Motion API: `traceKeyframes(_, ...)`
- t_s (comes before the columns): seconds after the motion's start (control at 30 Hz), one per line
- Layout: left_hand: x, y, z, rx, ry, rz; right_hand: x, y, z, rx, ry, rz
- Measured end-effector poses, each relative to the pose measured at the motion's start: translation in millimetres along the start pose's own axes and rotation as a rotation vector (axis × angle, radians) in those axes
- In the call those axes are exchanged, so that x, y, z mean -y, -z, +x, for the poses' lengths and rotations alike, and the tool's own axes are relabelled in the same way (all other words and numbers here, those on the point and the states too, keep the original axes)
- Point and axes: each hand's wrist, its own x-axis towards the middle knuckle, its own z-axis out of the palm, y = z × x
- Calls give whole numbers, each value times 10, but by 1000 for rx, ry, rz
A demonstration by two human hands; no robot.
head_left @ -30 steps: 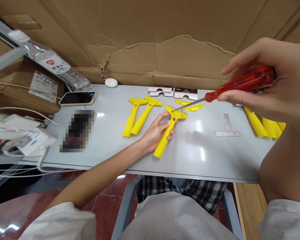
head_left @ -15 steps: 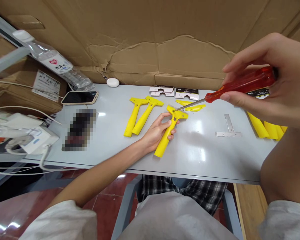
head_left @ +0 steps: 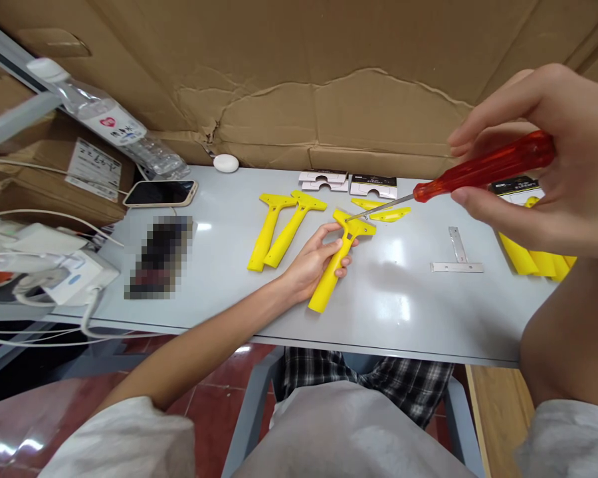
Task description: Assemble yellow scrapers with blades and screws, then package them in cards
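My left hand [head_left: 319, 262] is wrapped round a yellow scraper handle [head_left: 327, 282], its wide head turned up and away from me. Between the thumb and fingers of my right hand [head_left: 538, 159] is a screwdriver [head_left: 488, 164] with a red grip. Its metal tip meets the left part of the scraper head, where a small screw or hole shows. Just behind lie two narrow yellow pieces [head_left: 391, 215]. To the left, two more yellow scraper handles [head_left: 265, 242] rest on the grey table [head_left: 359, 332].
Metal blades [head_left: 457, 267] lie right of centre, with several yellow handles [head_left: 515, 252] beyond. Small boxes [head_left: 373, 186] stand at the back. A phone [head_left: 160, 193], a bottle [head_left: 114, 124], a white oval object [head_left: 226, 163] and a power strip [head_left: 77, 275] are on the left.
The fingers of my right hand have shifted slightly round the red grip, which has turned a little. The tip stays at the scraper head, and my left hand keeps its hold.
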Motion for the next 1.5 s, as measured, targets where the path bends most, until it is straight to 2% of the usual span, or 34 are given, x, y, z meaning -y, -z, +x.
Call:
traceKeyframes(0.17, -2, -4, -5, -5, 8, -12, 4, -8, -8, -70, -6, -66)
traceKeyframes(0.4, 2, 2, -3, -4, 5, 0, 65, -56, 24, -100, -32, -107)
traceKeyframes(0.97, 39, 25, 14, -3, -7, 24, 134, -108, 62, -100, -46, -149)
traceKeyframes(1.13, 37, 41, 30, 7, -19, 42, 168, -101, 45, -75, -186, -191)
traceKeyframes(1.33, -31, 34, 20, 38, -77, 101, 224, -1, -58, -179, -191, -157)
traceKeyframes(1.5, -91, 92, 27, 13, -245, 257, 133, -46, -453, -383, -323, -125)
